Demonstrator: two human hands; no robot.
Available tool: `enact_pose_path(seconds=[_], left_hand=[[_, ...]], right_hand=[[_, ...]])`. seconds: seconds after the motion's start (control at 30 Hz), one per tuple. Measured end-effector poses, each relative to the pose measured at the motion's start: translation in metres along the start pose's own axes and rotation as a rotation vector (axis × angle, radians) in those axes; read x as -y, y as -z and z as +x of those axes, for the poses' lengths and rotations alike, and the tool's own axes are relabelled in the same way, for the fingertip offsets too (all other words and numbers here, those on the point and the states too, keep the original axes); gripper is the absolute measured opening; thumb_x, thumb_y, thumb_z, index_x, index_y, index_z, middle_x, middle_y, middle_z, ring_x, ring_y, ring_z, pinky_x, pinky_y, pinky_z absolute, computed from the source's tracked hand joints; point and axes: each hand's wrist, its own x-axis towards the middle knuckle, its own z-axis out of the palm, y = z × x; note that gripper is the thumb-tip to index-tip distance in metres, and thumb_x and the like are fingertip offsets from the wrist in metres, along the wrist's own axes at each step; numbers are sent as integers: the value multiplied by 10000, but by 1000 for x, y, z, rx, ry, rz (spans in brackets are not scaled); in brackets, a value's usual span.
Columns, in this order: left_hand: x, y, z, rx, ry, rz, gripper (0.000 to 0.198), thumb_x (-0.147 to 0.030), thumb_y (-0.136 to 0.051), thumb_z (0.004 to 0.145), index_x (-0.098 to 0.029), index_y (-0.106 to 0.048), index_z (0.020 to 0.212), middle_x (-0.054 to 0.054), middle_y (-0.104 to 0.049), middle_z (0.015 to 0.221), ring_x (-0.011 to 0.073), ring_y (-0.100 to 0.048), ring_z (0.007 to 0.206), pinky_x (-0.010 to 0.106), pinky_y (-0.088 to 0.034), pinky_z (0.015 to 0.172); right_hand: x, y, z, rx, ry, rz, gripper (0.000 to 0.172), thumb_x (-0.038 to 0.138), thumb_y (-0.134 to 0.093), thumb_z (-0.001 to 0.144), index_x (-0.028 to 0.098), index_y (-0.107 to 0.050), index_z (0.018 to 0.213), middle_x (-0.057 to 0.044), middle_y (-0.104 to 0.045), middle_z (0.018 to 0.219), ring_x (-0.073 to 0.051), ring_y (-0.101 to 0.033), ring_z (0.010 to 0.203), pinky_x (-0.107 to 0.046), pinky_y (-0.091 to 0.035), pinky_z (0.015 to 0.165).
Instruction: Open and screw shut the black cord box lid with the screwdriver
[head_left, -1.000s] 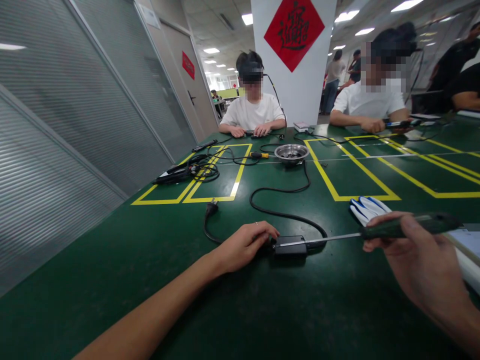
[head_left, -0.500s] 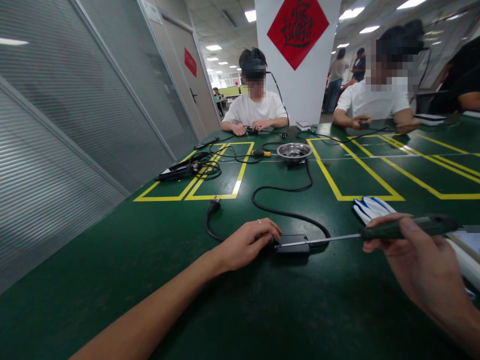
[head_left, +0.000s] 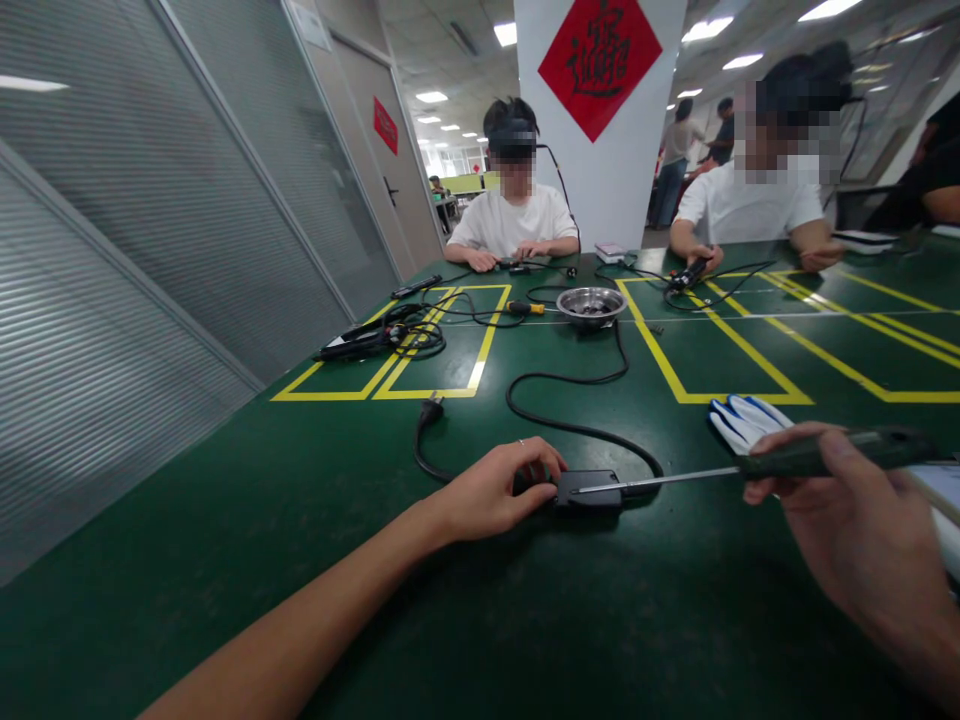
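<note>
A small black box (head_left: 596, 498), like a power adapter, lies on the green table with a black cord running out of each end. My left hand (head_left: 499, 490) grips its left end between thumb and fingers. In my right hand (head_left: 855, 530) is a screwdriver (head_left: 840, 455) with a dark green handle, held nearly level. Its long metal shaft points left, and the tip is over the top of the box; whether it touches cannot be told. The plug (head_left: 430, 410) of one cord rests beyond my left forearm.
White and blue gloves (head_left: 739, 420) lie beyond my right hand. A metal bowl (head_left: 591, 303) holding small dark parts stands mid-table, beside a yellow-handled screwdriver (head_left: 525, 308). Coiled black cables (head_left: 409, 335) lie at left. Two people in white shirts sit across the table (head_left: 360, 640).
My right hand has drawn the screwdriver to the right, its tip moving from the box's left end toward its middle. My left thumb and fingers have shifted slightly at the box's end.
</note>
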Motion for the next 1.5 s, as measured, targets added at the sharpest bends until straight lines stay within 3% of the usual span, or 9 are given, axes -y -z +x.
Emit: enact_pose_path(seconds=[0.4,0.67,0.83,0.97,1.03,1.13,1.27,1.4,1.5], left_hand=[[-3,3,-2,81,-48,37,176,-147,-630,813,-181,-615,984,79,-573,1211,224,-573,1049,385,-436,929],[-1,5,0,65,-43,8,82,-193,-620,869,-194,-690,913,55,-623,1187,197,-601,1061,350,-445,930],[-1,4,1,48,-40,23,84,-216,-626,867,-191,-700,897,62,-646,1176,202,-621,1043,354,-462,926],[-1,5,1,41,-45,47,82,-226,-639,857,-192,-693,908,61,-652,1175,199,-628,1036,347,-460,929],[0,5,1,47,-49,70,78,-223,-640,856,-196,-685,914,52,-650,1183,196,-625,1040,348,-451,936],[0,5,0,49,-63,113,72,-204,-636,857,-202,-675,918,40,-647,1192,198,-614,1057,347,-433,945],[-1,6,-1,50,-70,126,55,-197,-624,865,-200,-666,900,37,-648,1187,195,-613,1051,334,-429,932],[-2,7,-1,59,-70,145,54,-195,-615,870,-200,-652,908,37,-636,1206,197,-594,1087,341,-423,942],[-2,6,-1,64,-71,154,54,-194,-607,871,-197,-639,914,39,-634,1208,196,-596,1081,351,-419,949]], right_hand=[[-4,1,-11,110,99,-185,203,338,-613,755,213,-662,906,-60,-662,946,-201,-646,668,-359,-568,596],[14,-10,-26,-37,386,-324,989,245,-801,521,366,-336,1385,-19,-662,998,-227,-641,878,-377,-562,739],[20,-9,-28,48,323,-151,666,285,-647,704,389,-407,1316,-80,-624,1164,-291,-659,876,-561,-526,786],[19,-5,-24,-96,480,-382,547,275,-698,659,370,-543,1176,-28,-664,942,-271,-647,844,-555,-489,882],[19,-4,-23,-36,439,-361,470,299,-646,708,362,-554,1165,-31,-650,1043,-275,-640,930,-549,-473,925],[19,-3,-24,54,329,-268,600,289,-616,729,367,-448,1300,-41,-601,1203,-284,-632,1006,-536,-490,920],[18,-2,-20,-73,412,-387,577,293,-711,648,364,-540,1195,-15,-644,1001,-253,-631,929,-477,-516,891],[17,1,-12,74,240,-267,653,350,-684,672,355,-461,1285,-31,-629,1146,-269,-632,1001,-496,-476,955],[17,1,-10,-30,284,-396,629,347,-717,651,339,-513,1246,-11,-650,1033,-234,-638,955,-439,-480,964]])
